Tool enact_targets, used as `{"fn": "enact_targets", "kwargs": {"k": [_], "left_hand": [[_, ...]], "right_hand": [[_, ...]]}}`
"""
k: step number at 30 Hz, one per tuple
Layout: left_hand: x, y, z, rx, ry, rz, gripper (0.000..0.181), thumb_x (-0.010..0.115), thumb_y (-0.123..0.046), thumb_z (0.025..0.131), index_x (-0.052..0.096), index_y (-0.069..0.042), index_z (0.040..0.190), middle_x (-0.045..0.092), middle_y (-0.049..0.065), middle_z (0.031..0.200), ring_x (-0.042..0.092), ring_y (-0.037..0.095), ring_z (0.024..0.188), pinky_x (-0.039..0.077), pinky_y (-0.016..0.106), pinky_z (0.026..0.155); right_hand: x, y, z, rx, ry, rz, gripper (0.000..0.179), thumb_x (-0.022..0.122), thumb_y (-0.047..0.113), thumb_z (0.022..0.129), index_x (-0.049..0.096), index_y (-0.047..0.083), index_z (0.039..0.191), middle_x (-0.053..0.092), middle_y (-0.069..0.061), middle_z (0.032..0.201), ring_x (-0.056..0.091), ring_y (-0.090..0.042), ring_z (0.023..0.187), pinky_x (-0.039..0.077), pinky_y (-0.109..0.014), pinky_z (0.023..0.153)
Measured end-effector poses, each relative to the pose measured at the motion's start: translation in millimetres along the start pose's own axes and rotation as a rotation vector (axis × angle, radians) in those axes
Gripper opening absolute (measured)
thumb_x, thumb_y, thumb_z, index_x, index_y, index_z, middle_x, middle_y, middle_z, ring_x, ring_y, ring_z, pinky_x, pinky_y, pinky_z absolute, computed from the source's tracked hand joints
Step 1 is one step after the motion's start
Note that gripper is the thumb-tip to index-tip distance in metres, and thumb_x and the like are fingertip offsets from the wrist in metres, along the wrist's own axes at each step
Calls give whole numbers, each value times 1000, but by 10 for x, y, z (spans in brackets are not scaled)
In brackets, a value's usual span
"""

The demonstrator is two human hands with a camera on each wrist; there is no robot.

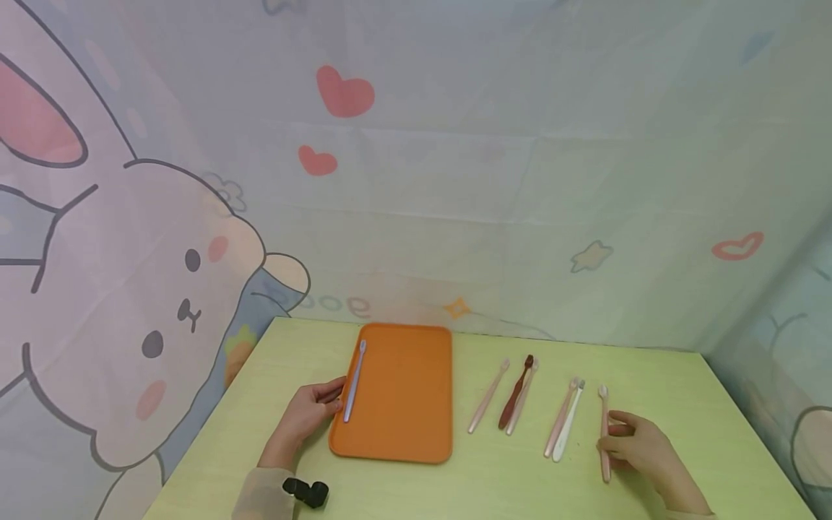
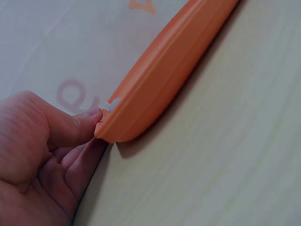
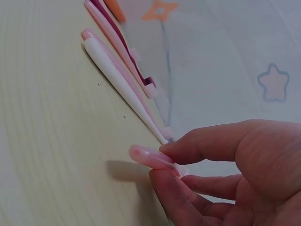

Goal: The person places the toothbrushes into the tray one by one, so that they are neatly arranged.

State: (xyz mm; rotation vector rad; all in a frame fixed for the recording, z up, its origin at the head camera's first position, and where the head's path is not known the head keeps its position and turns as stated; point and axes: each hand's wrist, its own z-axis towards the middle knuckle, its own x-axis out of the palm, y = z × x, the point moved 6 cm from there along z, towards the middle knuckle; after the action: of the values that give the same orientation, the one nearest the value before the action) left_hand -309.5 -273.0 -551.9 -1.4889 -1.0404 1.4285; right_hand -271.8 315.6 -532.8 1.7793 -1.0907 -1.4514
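Note:
An orange tray (image 1: 403, 390) lies on the table with a lavender toothbrush (image 1: 354, 383) along its left side. My left hand (image 1: 310, 410) pinches the tray's left rim, thumb on top; in the left wrist view, that thumb lies beside the white bristles. At the right, my right hand (image 1: 640, 442) pinches a pink toothbrush (image 1: 604, 433) between thumb and fingers. The right wrist view shows its handle end (image 3: 146, 155) raised above the table, casting a shadow. Left of that hand lie a white toothbrush (image 1: 568, 422) and a pink toothbrush (image 1: 559, 422), side by side.
Between tray and white toothbrush lie a dark red toothbrush (image 1: 513, 397), a pale pink toothbrush (image 1: 522, 401) against it, and another pink toothbrush (image 1: 487, 399). A black device (image 1: 307, 492) sits at my left wrist. A printed cloth (image 1: 487, 180) hangs behind the table.

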Motion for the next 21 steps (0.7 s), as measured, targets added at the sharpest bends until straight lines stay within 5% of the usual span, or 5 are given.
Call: {"fn": "enact_targets", "kwargs": {"k": [15, 21], "left_hand": [[2, 16, 13, 5, 0, 5, 49, 66, 9, 97, 59, 9, 146, 62, 26, 145, 57, 40, 139, 47, 51, 113], [6, 28, 26, 5, 0, 9, 49, 65, 10, 98, 57, 11, 147, 60, 28, 146, 55, 42, 140, 47, 50, 113]], "right_hand": [[9, 21, 15, 13, 15, 93, 81, 73, 2, 93, 29, -18, 158, 47, -44, 144, 73, -23, 94, 66, -40, 80], [39, 93, -12, -40, 11, 118, 79, 71, 3, 96, 29, -16, 160, 46, -44, 148, 74, -25, 98, 66, -40, 82]]}}
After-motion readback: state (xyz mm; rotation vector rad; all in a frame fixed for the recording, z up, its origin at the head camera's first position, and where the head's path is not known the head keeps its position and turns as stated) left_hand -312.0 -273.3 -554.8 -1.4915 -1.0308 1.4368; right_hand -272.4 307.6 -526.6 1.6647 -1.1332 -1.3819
